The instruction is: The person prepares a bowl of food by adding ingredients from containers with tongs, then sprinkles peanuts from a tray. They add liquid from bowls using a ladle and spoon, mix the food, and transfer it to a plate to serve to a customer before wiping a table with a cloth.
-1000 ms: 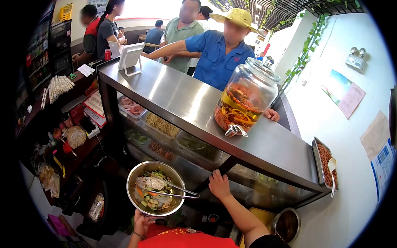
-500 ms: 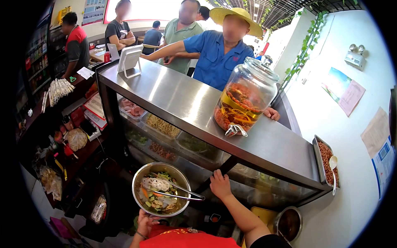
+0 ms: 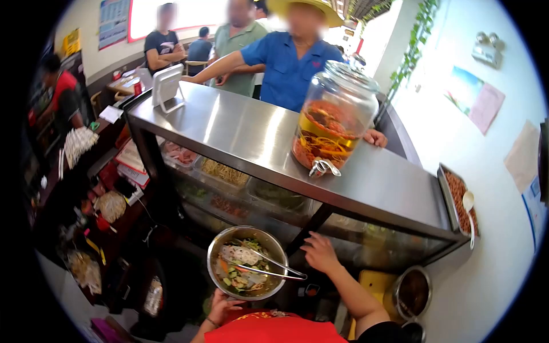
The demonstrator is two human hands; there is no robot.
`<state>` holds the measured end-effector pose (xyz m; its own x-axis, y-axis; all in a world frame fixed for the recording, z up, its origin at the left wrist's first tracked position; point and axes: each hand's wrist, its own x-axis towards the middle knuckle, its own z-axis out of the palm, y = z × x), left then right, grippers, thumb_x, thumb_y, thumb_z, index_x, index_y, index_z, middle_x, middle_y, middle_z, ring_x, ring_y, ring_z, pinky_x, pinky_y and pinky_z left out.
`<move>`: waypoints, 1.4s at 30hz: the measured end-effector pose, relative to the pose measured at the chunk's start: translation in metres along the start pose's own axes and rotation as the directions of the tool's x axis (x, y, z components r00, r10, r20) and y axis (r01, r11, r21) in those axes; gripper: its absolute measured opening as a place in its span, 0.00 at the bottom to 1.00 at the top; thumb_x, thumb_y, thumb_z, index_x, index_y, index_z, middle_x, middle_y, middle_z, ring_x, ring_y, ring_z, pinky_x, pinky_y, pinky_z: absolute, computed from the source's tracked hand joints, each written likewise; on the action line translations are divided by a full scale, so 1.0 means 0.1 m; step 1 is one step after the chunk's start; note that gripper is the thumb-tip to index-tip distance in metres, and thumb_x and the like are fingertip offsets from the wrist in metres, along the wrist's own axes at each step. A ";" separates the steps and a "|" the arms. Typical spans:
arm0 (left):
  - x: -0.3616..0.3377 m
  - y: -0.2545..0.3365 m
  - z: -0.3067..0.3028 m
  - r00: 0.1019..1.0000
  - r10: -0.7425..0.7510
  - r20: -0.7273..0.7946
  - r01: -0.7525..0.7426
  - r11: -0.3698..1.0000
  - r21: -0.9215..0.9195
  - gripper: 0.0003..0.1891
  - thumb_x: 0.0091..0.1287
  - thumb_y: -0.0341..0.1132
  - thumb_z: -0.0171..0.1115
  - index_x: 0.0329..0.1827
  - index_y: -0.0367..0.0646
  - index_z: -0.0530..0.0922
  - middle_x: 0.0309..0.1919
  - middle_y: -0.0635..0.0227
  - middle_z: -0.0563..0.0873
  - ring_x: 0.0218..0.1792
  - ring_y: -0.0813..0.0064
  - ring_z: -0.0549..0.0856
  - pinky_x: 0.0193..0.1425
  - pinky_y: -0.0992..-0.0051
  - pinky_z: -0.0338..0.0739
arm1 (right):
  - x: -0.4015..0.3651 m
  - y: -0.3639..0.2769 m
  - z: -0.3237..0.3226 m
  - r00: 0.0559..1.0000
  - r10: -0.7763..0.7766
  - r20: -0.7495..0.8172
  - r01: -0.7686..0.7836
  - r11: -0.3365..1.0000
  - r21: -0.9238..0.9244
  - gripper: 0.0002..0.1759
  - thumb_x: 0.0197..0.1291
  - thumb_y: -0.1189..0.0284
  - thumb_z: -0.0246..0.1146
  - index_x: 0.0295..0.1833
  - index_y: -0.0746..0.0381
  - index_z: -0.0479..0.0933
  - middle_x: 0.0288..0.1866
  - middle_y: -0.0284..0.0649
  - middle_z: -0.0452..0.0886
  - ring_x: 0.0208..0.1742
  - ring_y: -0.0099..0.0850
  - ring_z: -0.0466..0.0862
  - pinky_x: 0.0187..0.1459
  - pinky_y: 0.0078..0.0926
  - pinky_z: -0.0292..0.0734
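Observation:
My left hand [image 3: 220, 306] holds a round metal bowl [image 3: 216, 251] from underneath, close to my chest. The bowl is filled with sliced vegetables and lotus root, and metal tongs [image 3: 269, 267] lie across it, handles pointing right. My right hand [image 3: 320, 251] is just right of the bowl with its fingers spread. It rests against the dark frame and glass of the display case [image 3: 366, 251] and holds nothing.
The case's steel counter top [image 3: 240, 131] carries a big glass jar with a tap [image 3: 331, 126] and a tablet stand [image 3: 166, 86]. Customers stand behind it. Food trays [image 3: 223, 171] sit inside. A peanut tray [image 3: 457, 197] is at the right, a pot [image 3: 412, 291] below, and cluttered shelves [image 3: 103, 200] at the left.
The view has tilted and shifted. The bowl sits lower and farther right in the frame, nearer my right hand. My right hand's fingers have spread on the case. A person in red moved left.

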<state>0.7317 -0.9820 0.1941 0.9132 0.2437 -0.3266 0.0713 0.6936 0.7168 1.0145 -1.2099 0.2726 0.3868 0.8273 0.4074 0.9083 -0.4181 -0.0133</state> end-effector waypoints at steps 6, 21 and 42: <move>0.32 -0.12 -0.03 0.962 -0.209 0.175 0.200 0.977 0.067 0.27 0.49 0.25 0.48 0.56 0.41 0.56 0.52 0.50 0.71 0.42 0.58 0.82 0.34 0.71 0.80 | -1.06 0.11 -0.40 0.830 0.461 -0.314 -0.470 0.881 0.049 0.10 0.38 0.79 0.59 0.31 0.57 0.77 0.39 0.40 0.76 0.48 0.44 0.74 0.49 0.40 0.67; 1.05 -1.08 1.25 0.449 -0.685 0.574 0.453 0.728 0.515 0.26 0.59 0.38 0.53 0.61 0.49 0.57 0.53 0.61 0.73 0.48 0.66 0.79 0.43 0.71 0.78 | -3.75 -0.68 -1.73 -0.391 0.828 -0.403 -0.901 -0.254 0.352 0.17 0.52 0.75 0.60 0.49 0.63 0.70 0.49 0.43 0.68 0.46 0.38 0.72 0.48 0.31 0.68; 0.95 -2.31 2.30 0.447 -0.814 0.370 0.493 0.570 0.657 0.21 0.52 0.29 0.45 0.52 0.49 0.61 0.45 0.63 0.76 0.38 0.66 0.81 0.37 0.71 0.77 | -4.64 0.07 -1.72 -0.588 0.741 -0.325 -0.797 -0.460 0.393 0.42 0.43 0.59 0.70 0.59 0.70 0.59 0.46 0.55 0.70 0.48 0.47 0.74 0.48 0.36 0.71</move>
<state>0.8940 -1.2751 0.1394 0.4989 -0.7065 -0.5019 0.7548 0.0696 0.6522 0.8141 -1.6614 0.2411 0.3943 -0.9178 0.0474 -0.6630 -0.3197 -0.6769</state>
